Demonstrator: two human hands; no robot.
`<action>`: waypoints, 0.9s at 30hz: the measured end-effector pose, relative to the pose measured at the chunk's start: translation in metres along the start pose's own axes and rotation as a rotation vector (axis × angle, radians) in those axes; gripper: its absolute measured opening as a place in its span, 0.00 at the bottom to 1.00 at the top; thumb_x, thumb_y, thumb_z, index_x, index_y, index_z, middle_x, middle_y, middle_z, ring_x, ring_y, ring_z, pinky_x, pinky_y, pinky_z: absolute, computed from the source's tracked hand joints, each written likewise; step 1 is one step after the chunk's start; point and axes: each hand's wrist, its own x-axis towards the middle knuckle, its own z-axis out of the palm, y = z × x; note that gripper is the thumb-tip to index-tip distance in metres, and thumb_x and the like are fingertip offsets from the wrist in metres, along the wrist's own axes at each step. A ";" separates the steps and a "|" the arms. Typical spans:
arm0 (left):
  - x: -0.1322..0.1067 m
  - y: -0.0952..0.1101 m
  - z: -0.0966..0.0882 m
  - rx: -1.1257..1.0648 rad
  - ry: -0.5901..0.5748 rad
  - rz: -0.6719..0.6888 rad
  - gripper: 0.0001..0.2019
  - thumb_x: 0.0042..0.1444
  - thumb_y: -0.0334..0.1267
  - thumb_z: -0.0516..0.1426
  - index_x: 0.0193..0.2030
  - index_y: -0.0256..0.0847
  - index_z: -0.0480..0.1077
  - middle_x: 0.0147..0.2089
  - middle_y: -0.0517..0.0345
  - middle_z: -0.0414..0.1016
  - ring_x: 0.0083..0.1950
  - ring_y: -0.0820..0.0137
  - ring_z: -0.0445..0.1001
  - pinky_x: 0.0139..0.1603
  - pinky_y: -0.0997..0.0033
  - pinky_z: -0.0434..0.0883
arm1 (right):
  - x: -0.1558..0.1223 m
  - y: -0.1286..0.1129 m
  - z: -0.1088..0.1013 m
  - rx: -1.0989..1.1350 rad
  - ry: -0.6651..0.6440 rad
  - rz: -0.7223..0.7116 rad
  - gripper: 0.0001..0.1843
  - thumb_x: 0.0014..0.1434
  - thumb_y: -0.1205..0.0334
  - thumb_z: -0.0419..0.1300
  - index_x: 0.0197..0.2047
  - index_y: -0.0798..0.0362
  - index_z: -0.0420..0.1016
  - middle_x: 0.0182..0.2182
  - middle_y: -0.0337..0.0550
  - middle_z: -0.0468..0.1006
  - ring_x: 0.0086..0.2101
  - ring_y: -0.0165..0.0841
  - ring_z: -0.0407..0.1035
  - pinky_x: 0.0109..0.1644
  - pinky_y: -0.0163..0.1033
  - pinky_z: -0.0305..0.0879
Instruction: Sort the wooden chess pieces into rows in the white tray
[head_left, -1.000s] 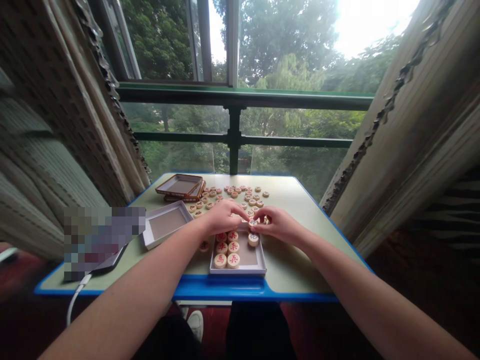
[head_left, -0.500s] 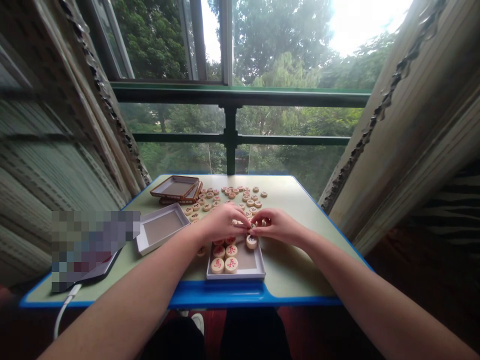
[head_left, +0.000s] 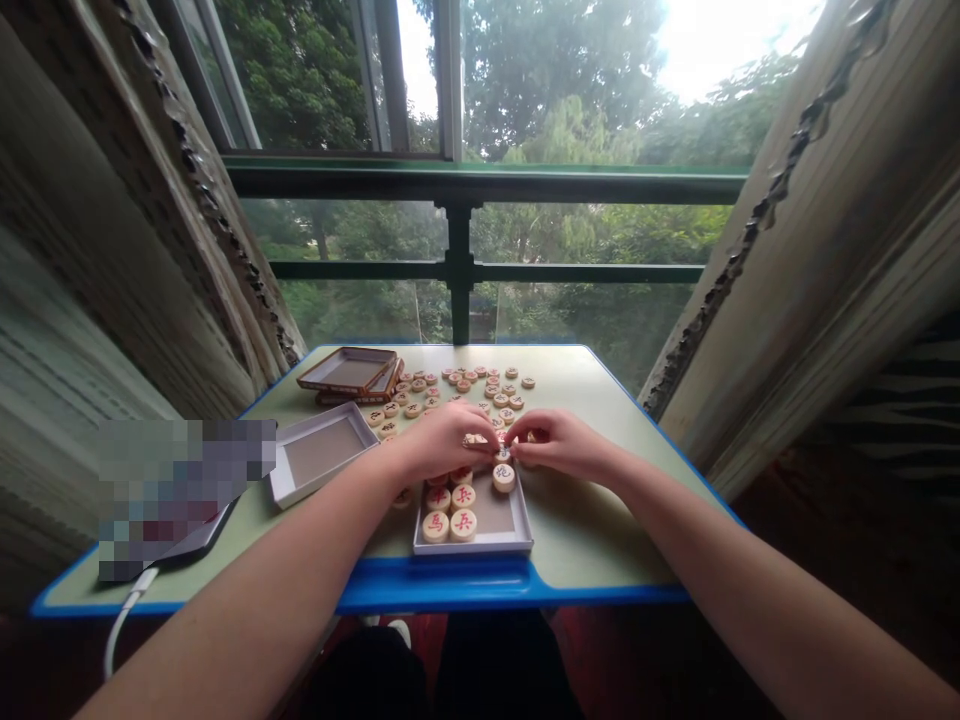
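Note:
My left hand (head_left: 450, 438) reaches over the far part of a shallow white box (head_left: 474, 548), its fingers bent down and closed on a Chinese chess piece that they partly hide. From the other side my right hand (head_left: 559, 445) comes in, thumb and index fingertip pinched at the right edge of a dark-marked Chinese chess piece (head_left: 502, 454). The two hands' fingertips nearly meet there. Just nearer lies another dark-marked piece (head_left: 503, 478) in the box. Red-marked pieces (head_left: 463, 525) fill two columns along the box's left side; my left hand covers their far end.
Loose chess pieces (head_left: 412, 410) spread over the pale table (head_left: 607, 540) beyond my hands. Left of them are an empty white box part (head_left: 322, 455) and stacked brown-edged trays (head_left: 349, 370). A blurred-out device (head_left: 187, 500) with a white cable (head_left: 124, 615) lies at the left edge.
My right fingertips have shifted slightly up and right, and the dark-marked piece between the hands shows more. My left hand stays almost in place. The whole view has tilted a little.

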 end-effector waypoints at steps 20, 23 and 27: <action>-0.002 0.004 -0.014 0.010 0.180 -0.285 0.11 0.46 0.30 0.55 0.36 0.39 0.75 0.38 0.57 0.76 0.39 0.69 0.72 0.41 0.72 0.69 | 0.000 0.001 -0.005 0.198 0.068 0.066 0.13 0.51 0.59 0.57 0.36 0.57 0.77 0.27 0.41 0.75 0.27 0.29 0.65 0.29 0.33 0.60; -0.003 -0.009 -0.013 0.105 0.207 -0.379 0.15 0.45 0.28 0.52 0.38 0.39 0.76 0.42 0.55 0.77 0.43 0.67 0.73 0.47 0.70 0.69 | 0.002 0.007 -0.005 0.086 0.175 0.050 0.13 0.53 0.62 0.55 0.39 0.55 0.77 0.33 0.44 0.77 0.32 0.32 0.67 0.37 0.37 0.63; -0.005 -0.026 -0.009 0.173 0.052 -0.372 0.16 0.45 0.25 0.51 0.35 0.41 0.78 0.42 0.56 0.78 0.46 0.66 0.73 0.52 0.68 0.68 | 0.009 0.019 0.004 -0.243 0.233 -0.123 0.15 0.58 0.62 0.53 0.46 0.49 0.76 0.47 0.45 0.74 0.48 0.37 0.63 0.55 0.45 0.55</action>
